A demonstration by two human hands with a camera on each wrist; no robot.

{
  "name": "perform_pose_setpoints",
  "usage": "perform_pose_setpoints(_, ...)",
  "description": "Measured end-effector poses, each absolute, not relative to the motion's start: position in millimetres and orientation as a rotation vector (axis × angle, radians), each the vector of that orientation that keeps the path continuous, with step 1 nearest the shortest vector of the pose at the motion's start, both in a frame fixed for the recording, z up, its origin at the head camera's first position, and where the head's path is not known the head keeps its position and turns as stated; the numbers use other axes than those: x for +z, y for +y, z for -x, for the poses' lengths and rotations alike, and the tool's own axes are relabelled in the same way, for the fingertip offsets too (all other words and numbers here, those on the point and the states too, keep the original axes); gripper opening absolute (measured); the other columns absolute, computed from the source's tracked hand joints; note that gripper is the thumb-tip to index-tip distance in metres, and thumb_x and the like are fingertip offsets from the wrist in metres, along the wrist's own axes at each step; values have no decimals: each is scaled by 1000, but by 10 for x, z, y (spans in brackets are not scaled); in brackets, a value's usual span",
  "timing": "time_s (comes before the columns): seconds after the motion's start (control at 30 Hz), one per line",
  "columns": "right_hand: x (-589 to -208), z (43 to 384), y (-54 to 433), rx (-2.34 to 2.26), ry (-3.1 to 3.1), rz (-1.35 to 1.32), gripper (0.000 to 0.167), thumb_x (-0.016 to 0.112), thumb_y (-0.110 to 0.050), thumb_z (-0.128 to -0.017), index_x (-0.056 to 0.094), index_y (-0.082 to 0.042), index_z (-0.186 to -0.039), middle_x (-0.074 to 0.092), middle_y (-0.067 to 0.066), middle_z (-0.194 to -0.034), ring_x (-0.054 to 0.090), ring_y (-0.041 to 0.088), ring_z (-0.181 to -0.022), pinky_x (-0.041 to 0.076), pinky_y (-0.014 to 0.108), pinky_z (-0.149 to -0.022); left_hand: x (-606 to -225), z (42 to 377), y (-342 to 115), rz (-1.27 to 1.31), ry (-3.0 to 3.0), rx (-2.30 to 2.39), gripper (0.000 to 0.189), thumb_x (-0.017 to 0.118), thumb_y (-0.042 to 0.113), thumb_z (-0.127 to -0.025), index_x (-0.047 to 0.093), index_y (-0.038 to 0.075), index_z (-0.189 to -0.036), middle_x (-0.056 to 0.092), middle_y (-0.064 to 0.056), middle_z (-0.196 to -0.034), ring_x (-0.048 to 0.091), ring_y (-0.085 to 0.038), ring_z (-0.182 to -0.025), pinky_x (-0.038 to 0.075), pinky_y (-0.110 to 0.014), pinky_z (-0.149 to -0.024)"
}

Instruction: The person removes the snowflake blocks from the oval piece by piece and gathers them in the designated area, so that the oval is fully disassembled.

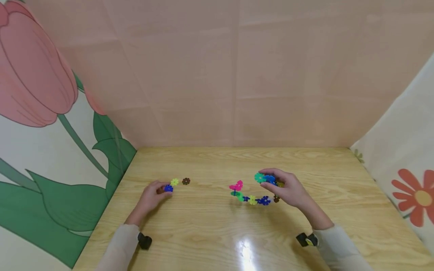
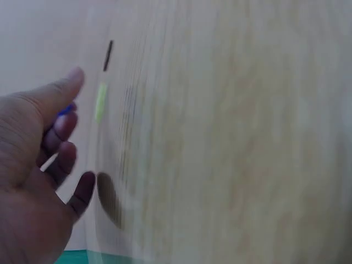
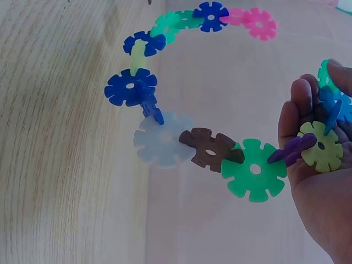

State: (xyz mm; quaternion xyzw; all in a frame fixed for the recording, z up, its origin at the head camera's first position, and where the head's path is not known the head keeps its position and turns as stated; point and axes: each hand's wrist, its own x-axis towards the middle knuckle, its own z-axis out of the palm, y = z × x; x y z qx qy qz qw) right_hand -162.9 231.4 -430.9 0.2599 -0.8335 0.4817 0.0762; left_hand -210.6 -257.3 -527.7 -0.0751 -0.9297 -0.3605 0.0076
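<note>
My left hand (image 1: 152,196) pinches a blue flower-shaped disc (image 1: 168,188) between thumb and fingers; in the left wrist view its fingers mostly hide the disc. Just beyond it, a yellow disc (image 1: 174,182) and a brown disc (image 1: 186,181) lie on the table. My right hand (image 1: 288,188) grips one end of a chain of interlocked flower discs, with a green disc (image 1: 259,177) at the fingertips. The chain hangs in a curve through a brown disc (image 3: 212,149), a pale white disc (image 3: 164,139) and several blue ones to a pink disc (image 3: 259,23) at its far end.
Both hands are over a wooden table (image 1: 210,222). A pink cloth backdrop (image 1: 234,75) stands at its back edge. Printed flower panels flank it, with a large tulip (image 1: 37,67) on the left and a red flower (image 1: 418,195) on the right.
</note>
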Motion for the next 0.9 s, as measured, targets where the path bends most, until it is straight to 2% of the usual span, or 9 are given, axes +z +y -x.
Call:
perform_pose_setpoints(0.2,-4299,1621,2314,1466,-2515,-764,32,69,-6,-96,65,-7,-128,70,11,-105,62,9,-75,54,31,-51,-5305,2134,-2609,231,-2941,-1068,42,79,20,-90,69,3,-127,62,-6,-95,52,-21,-85,43,-33,-74)
perform_pose_setpoints(0.37,-4305,1621,2314,1461,-2525,-749,32,69,-7,-96,66,-8,-128,70,11,-106,62,9,-76,54,31,-52,-5312,2147,-2611,200,-2971,-1004,39,78,18,-90,70,5,-126,65,-7,-102,55,-21,-88,46,-36,-79)
perform_pose_setpoints(0.63,-4369,1633,2284,1455,-2516,-776,33,70,-6,-96,66,-6,-128,71,9,-108,65,7,-87,57,27,-67,-5248,2156,-2612,177,-3029,-1019,42,77,20,-91,68,4,-130,62,-8,-102,54,-21,-89,45,-37,-78)
perform_pose_setpoints(0.8,-4383,1638,2268,1459,-2517,-789,32,70,-6,-95,66,-6,-127,71,8,-104,64,8,-81,56,27,-63,-5148,2196,-2593,180,-3046,-1061,45,73,20,-95,62,0,-134,61,-10,-107,57,-23,-94,49,-40,-82)
perform_pose_setpoints(0.9,-4381,1643,2264,1448,-2521,-797,32,70,-6,-95,67,-6,-126,71,7,-101,63,8,-77,55,27,-60,-5043,2215,-2498,213,-3009,-1078,44,71,20,-96,62,-1,-133,62,-12,-107,59,-24,-93,52,-40,-79)
